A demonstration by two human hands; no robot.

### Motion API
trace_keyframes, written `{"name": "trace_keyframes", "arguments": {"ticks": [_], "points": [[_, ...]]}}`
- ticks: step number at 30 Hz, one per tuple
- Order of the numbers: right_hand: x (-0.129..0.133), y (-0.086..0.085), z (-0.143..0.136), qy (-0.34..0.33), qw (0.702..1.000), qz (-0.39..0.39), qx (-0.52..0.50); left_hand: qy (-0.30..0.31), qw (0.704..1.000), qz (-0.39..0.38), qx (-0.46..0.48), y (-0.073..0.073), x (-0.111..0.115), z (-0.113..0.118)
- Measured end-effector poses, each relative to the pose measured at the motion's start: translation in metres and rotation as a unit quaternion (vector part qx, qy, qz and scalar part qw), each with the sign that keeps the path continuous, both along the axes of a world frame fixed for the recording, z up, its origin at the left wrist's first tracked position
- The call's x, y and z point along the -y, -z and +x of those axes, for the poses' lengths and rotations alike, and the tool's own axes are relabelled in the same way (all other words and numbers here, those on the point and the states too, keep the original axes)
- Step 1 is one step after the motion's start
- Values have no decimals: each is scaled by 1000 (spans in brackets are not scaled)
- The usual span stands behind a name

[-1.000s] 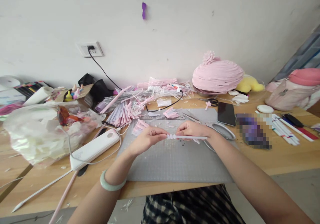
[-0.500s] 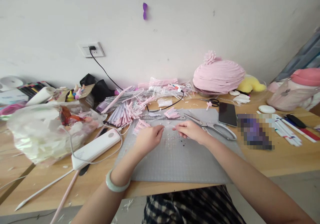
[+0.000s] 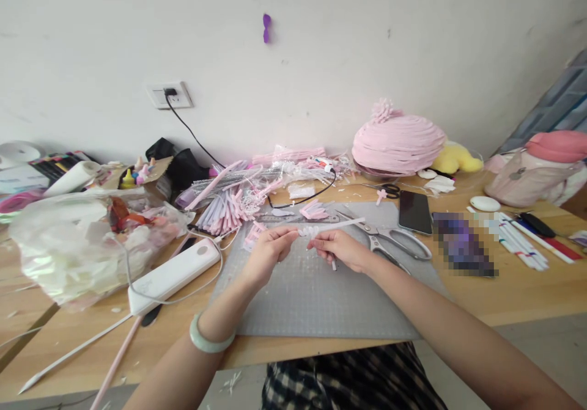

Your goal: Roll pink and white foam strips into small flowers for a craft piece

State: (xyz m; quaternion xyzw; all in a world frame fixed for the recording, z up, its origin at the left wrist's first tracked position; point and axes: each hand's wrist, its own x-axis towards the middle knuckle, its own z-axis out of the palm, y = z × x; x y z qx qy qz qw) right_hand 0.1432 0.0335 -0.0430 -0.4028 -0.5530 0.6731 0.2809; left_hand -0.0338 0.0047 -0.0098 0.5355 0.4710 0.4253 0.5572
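Note:
Over the grey cutting mat (image 3: 321,306), both hands hold a small white curled piece (image 3: 309,231) between them. My left hand (image 3: 274,248) is closed, its thumb and finger pinching the left end. My right hand (image 3: 337,250) is closed at the right side of the piece. A pale flat strip (image 3: 345,223) sticks out above my right hand, and a thin bit shows below its fingers. Large scissors (image 3: 383,239) lie half open just right of my right hand. A pink bundle of short pieces (image 3: 314,209) lies behind the hands.
A white power bank (image 3: 174,275) with a cable lies left of the mat, beside a plastic bag (image 3: 92,239). Pink and lilac stems (image 3: 224,211) are heaped behind. To the right are a phone (image 3: 414,211), markers (image 3: 523,242) and a pink fuzzy dome (image 3: 397,141).
The white curled piece and pale strip now show clearly between and above my hands. My left hand has turned slightly and moved a little left. The camera view has shifted slightly.

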Motion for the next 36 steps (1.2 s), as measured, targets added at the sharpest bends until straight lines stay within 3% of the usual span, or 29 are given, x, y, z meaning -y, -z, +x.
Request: {"name": "trace_keyframes", "arguments": {"ticks": [5,13,16,20,23,27,31,36], "points": [[-10,-10,13,-11,998,-3,59,98,993,-16,-67,-4,-2,-7],[-18,-27,33,-43,980,83,178,150,948,83,-269,-10,-2,-14],[-13,-26,28,-19,954,159,253,124,919,122,-353,-6,-3,-11],[-3,-20,15,47,938,245,242,-1,903,150,-404,-1,-5,-8],[2,-13,7,50,950,249,184,-76,920,155,-352,2,-6,-7],[3,-6,3,9,974,197,114,-128,964,126,-194,1,-5,-4],[-1,-2,3,7,977,184,111,-63,998,9,-7,1,-2,-1],[-7,-5,8,67,960,218,160,36,985,-104,134,7,2,5]]}}
